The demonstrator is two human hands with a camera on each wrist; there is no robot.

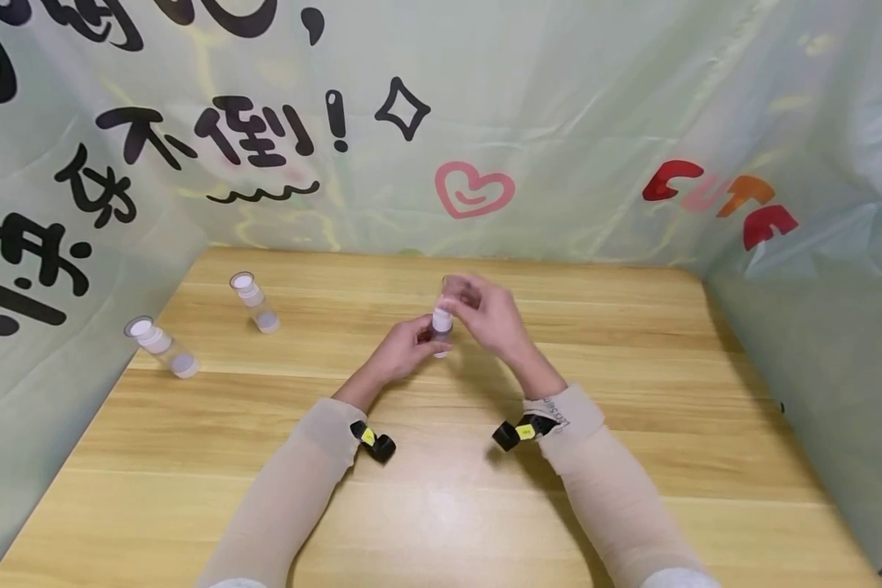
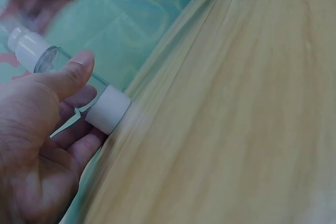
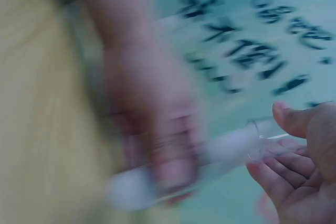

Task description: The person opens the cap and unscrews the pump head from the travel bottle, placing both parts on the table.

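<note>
**Pale wood, printed sheet, bottle between my hands**

The wood-grained table [image 1: 441, 506] spreads before me, a glossy patch of light near its middle. A pale green sheet [image 1: 573, 98] hangs creased behind it and along both sides, printed with black lettering [image 1: 335, 114], a pink heart [image 1: 473, 198] and, rightward, coloured letters [image 1: 746, 192]. Over the table's far half, my left hand [image 1: 404, 351] grips an upright bottle [image 1: 442, 322]; my right hand [image 1: 491, 318] pinches a clear cap [image 3: 265, 128] at its white top — whether around it, I can't tell. Leftward stand a capped bottle [image 1: 163, 348] near the edge — and a second bottle [image 1: 256, 304] farther back.
</note>
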